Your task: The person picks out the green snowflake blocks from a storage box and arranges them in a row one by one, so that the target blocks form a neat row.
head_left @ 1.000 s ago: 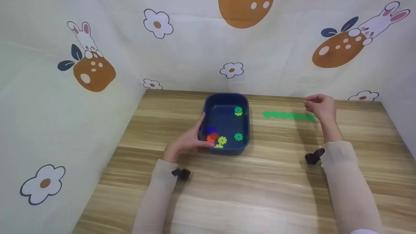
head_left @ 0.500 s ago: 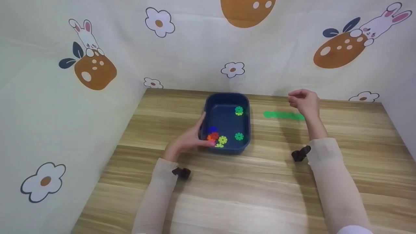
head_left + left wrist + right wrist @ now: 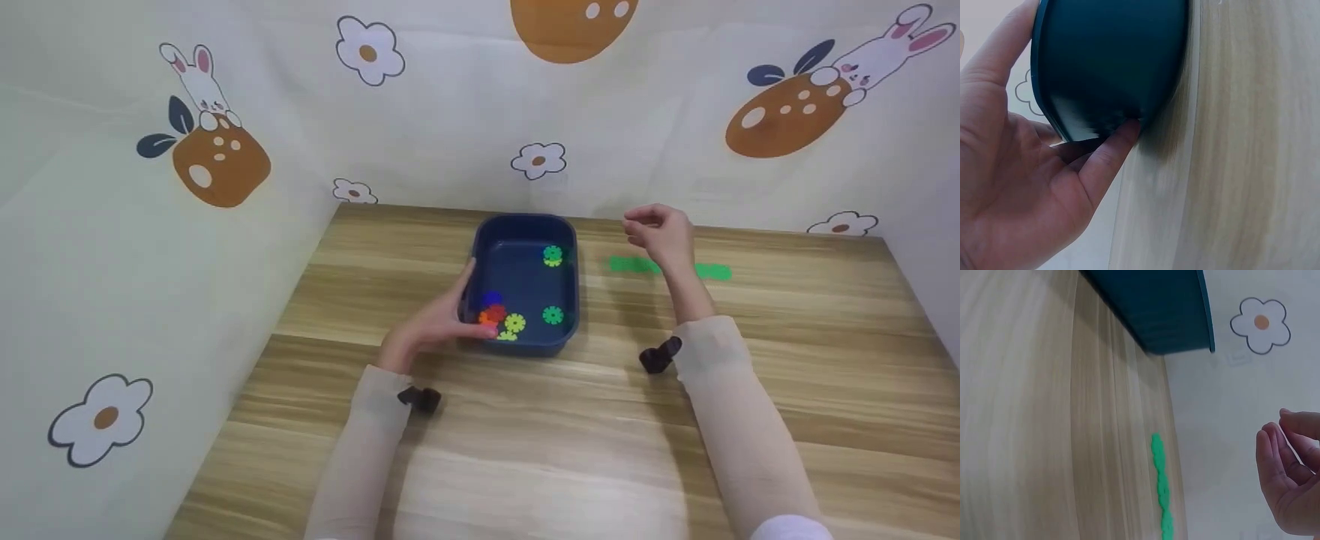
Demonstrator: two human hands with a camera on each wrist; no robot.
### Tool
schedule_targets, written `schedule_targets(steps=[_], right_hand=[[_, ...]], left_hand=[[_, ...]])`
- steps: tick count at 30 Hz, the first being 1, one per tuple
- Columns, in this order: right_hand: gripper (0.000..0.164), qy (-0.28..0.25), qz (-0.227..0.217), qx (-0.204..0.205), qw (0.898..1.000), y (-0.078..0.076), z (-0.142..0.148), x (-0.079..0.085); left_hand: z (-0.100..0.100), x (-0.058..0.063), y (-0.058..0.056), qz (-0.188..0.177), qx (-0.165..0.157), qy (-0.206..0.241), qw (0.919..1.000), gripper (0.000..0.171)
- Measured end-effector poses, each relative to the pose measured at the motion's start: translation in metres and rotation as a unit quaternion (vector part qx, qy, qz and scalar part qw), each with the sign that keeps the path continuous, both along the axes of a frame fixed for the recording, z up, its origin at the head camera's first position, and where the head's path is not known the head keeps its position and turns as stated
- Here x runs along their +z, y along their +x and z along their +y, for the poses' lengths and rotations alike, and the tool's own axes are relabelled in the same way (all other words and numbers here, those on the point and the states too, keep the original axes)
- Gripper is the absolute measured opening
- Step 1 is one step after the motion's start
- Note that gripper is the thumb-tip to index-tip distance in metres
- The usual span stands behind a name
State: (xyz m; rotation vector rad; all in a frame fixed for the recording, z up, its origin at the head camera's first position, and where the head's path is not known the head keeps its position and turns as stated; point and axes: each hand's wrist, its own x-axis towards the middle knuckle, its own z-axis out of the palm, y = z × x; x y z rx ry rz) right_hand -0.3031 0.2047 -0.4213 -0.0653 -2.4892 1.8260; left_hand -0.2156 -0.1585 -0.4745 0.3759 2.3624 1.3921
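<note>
My left hand [image 3: 435,321] grips the left side of a dark blue plastic bin [image 3: 525,347], thumb across its near corner. In the left wrist view, the fingers bend against the bin's wall [image 3: 1112,50]. Inside the bin lie several flower-shaped plastic discs: a green disc [image 3: 553,315], a yellow disc [image 3: 514,323], a red disc [image 3: 495,313] and others. My right hand [image 3: 667,236], fingers loosely curled, holds nothing and hovers over a straight green chain of joined discs [image 3: 712,271]. In the right wrist view, the chain [image 3: 1163,489] lies on the table below the hand [image 3: 1292,478].
The wood-grain table [image 3: 540,450] runs back to a cream cloth backdrop [image 3: 442,105] printed with flowers and rabbits. Cloth also rises along the left and right sides. Black wrist mounts [image 3: 426,401] sit at both sleeve cuffs.
My right hand has moved left along the green chain toward the bin, uncovering the chain's right end. The left hand and the bin have stayed in place.
</note>
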Motion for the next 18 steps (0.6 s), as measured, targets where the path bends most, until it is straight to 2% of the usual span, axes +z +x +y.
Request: schedule_targets(steps=[10,18], right_hand=[[0.027,-0.014,0.005,0.024,1.000,0.000,-0.042,-0.006],[0.029,0.007,0.026,0.054,0.998,0.006,-0.078,-0.009]], left_hand=[[0.000,-0.002,-0.001,0.001,-0.002,0.006,1.0000,0.125],[0.000,-0.002,-0.001,0.005,-0.001,0.002,1.0000,0.126]])
